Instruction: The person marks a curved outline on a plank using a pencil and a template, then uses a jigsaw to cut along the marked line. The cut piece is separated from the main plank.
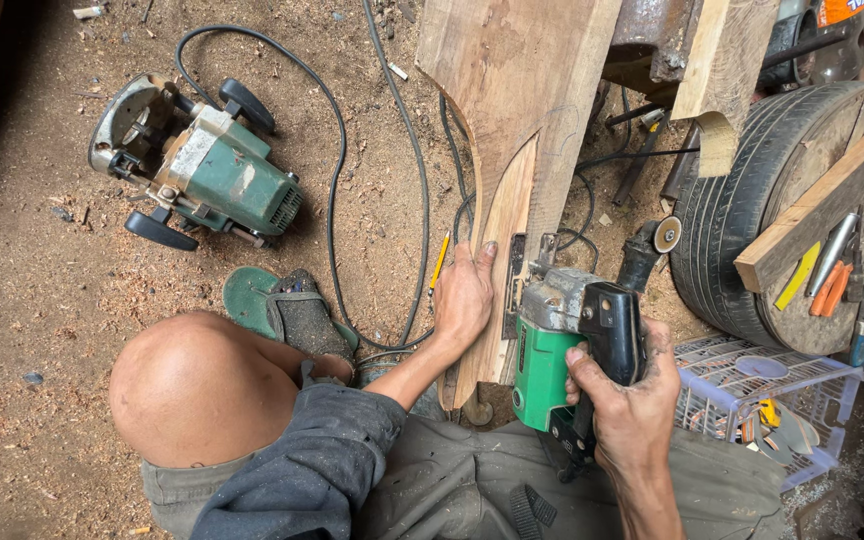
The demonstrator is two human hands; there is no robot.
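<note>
The right hand is wrapped tight around the black handle of a green and grey power saw, fingers curled closed on the grip. The saw sits against the right edge of a long plank that runs from the person's lap up and away across the sawdust floor. The left hand lies flat on the plank just left of the saw, fingers pressed together and pointing up the board, thumb along its edge; it pins the wood down and holds nothing. A curved pencil line and a cut, paler strip mark the plank just above that hand.

A yellow pencil lies on the floor just left of the plank. Further left, a green router rests on its side, well apart from the hands, its black cable looping over the floor toward the plank. The person's bare knee is bent at lower left, with a green sandal beside it. To the right of the saw stands a tyre with a wooden bar across it, and below that a white crate.
</note>
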